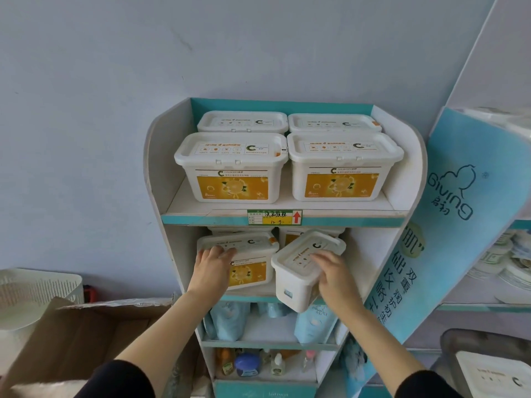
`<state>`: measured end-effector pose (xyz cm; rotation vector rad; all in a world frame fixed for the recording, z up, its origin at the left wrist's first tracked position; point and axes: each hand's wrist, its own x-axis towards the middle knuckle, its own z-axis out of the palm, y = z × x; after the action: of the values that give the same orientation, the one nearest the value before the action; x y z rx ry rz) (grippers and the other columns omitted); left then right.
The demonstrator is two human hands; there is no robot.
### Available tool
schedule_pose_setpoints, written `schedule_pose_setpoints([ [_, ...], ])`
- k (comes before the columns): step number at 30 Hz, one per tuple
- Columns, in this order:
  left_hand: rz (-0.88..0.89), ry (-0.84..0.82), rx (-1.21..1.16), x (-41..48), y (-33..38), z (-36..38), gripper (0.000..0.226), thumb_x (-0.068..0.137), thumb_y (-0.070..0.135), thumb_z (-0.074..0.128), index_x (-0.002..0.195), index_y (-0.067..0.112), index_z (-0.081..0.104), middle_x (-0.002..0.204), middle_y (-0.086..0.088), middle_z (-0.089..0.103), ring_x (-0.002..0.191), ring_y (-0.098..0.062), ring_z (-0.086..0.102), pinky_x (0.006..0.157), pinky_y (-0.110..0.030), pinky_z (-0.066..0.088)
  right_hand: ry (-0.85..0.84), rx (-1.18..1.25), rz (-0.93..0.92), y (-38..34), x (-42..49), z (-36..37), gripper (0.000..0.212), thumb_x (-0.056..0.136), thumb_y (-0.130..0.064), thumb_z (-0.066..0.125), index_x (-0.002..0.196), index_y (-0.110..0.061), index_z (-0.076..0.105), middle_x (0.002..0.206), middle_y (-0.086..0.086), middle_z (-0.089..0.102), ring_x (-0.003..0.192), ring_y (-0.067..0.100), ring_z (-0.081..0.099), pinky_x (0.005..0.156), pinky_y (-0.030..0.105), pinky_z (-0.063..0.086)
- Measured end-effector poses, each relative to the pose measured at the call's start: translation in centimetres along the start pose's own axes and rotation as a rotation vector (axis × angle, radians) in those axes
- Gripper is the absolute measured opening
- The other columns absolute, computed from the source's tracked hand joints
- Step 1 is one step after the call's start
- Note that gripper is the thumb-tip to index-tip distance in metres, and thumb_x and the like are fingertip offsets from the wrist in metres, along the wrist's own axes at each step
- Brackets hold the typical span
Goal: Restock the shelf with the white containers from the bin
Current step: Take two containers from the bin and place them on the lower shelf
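The white and teal shelf [287, 218] carries several white containers with orange labels on its top level [232, 168]. On the second level my left hand [214, 262] holds the front of a slightly tilted white container [253, 254], fingers curled over its lid. My right hand [334, 272] grips another white container [296, 278] by its lid and side. That one is turned end-on, tilted, and hangs over the front edge of the second level at the right. More containers stand behind both. The grey bin [465, 340] at bottom right holds one more white container [494, 374].
An open cardboard box [86, 334] and a white slotted basket [37, 285] stand to the left of the shelf. Blue pouches [227, 320] and small bottles [247, 364] fill the lower levels. A blue display panel [448, 202] leans at the right.
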<state>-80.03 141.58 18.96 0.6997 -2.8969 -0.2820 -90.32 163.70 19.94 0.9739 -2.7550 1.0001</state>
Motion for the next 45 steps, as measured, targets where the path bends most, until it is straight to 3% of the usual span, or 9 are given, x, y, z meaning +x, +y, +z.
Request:
schedule_pose_setpoints([
  [3,-0.041,-0.026,0.037,0.3,0.5,0.3,0.047,0.099,0.026,0.036,0.145,0.024,0.026,0.137,-0.008,0.042,0.13,-0.028,0.036,0.118,-0.045,0.014,-0.127,-0.122,-0.071,2.0,0.3,-0.4,0.051,0.087,0.005,0.043,0.134,-0.014,0.046,0.144,0.002,0.039,0.134,0.017,0.03,0.11,0.017,0.016],
  [11,-0.096,-0.037,-0.005,0.3,1.0,1.5,0.038,0.098,0.033,0.038,0.135,0.024,0.043,0.13,-0.009,0.045,0.126,-0.029,0.037,0.119,-0.052,0.014,-0.122,-0.191,-0.145,2.4,0.7,-0.4,0.038,0.087,-0.02,0.06,0.124,-0.015,0.057,0.116,0.003,0.056,0.113,0.019,0.046,0.093,0.03,0.046],
  [16,-0.092,-0.015,-0.071,0.0,1.2,2.5,0.03,0.098,0.03,0.038,0.125,0.025,0.05,0.128,-0.005,0.047,0.126,-0.027,0.039,0.118,-0.054,0.006,0.043,-0.255,-0.142,2.6,0.9,0.9,0.021,0.072,0.0,0.07,0.092,-0.008,0.067,0.093,0.008,0.066,0.086,0.028,0.058,0.074,0.039,0.052],
  [19,-0.071,0.022,-0.082,0.1,1.4,2.7,0.029,0.097,0.028,0.041,0.123,0.02,0.052,0.127,-0.006,0.049,0.123,-0.028,0.041,0.117,-0.047,0.019,0.053,-0.292,-0.105,3.3,0.7,2.5,0.031,0.058,0.005,0.079,0.083,-0.011,0.068,0.081,0.007,0.065,0.073,0.026,0.061,0.061,0.037,0.054],
  [25,0.006,0.05,-0.011,0.4,1.3,3.0,0.024,0.094,0.019,0.049,0.116,0.013,0.057,0.116,-0.009,0.056,0.111,-0.03,0.05,0.094,-0.038,0.046,0.096,-0.311,-0.116,3.3,1.3,3.6,0.043,0.04,0.003,0.088,0.073,-0.015,0.067,0.069,0.003,0.064,0.061,0.021,0.06,0.05,0.029,0.053],
  [30,0.15,0.129,0.05,1.7,-0.2,3.2,0.035,0.049,0.005,0.089,0.071,0.016,0.066,0.064,-0.002,0.063,0.057,-0.026,0.063,0.047,-0.033,0.054,0.093,-0.284,-0.114,3.9,2.6,3.8,0.043,0.041,0.008,0.084,0.073,-0.014,0.066,0.07,0.005,0.063,0.062,0.022,0.06,0.051,0.031,0.053],
  [36,0.205,0.043,-0.086,2.7,-1.0,2.2,0.014,0.079,0.001,0.068,0.092,0.006,0.069,0.095,-0.015,0.069,0.093,-0.037,0.064,0.078,-0.045,0.055,0.09,-0.255,-0.094,4.3,4.1,4.2,0.04,0.046,0.012,0.08,0.075,-0.012,0.067,0.073,0.008,0.064,0.064,0.027,0.061,0.056,0.037,0.054],
  [41,0.089,-0.078,0.0,2.6,0.0,1.3,0.031,0.098,0.019,0.04,0.126,0.017,0.052,0.134,-0.004,0.05,0.131,-0.025,0.038,0.112,-0.039,0.031,0.067,-0.316,-0.105,4.3,3.9,4.2,0.045,0.041,0.002,0.087,0.078,-0.014,0.067,0.074,0.006,0.065,0.065,0.025,0.061,0.056,0.037,0.055],
  [45,0.015,-0.104,0.186,1.3,1.0,1.7,0.049,0.096,0.024,0.043,0.142,0.021,0.026,0.147,-0.003,0.031,0.141,-0.024,0.022,0.121,-0.044,0.007,0.045,-0.44,-0.11,4.4,2.1,4.2,0.068,0.032,-0.008,0.091,0.095,-0.019,0.068,0.087,0.002,0.067,0.088,0.022,0.05,0.069,0.038,0.058],
])
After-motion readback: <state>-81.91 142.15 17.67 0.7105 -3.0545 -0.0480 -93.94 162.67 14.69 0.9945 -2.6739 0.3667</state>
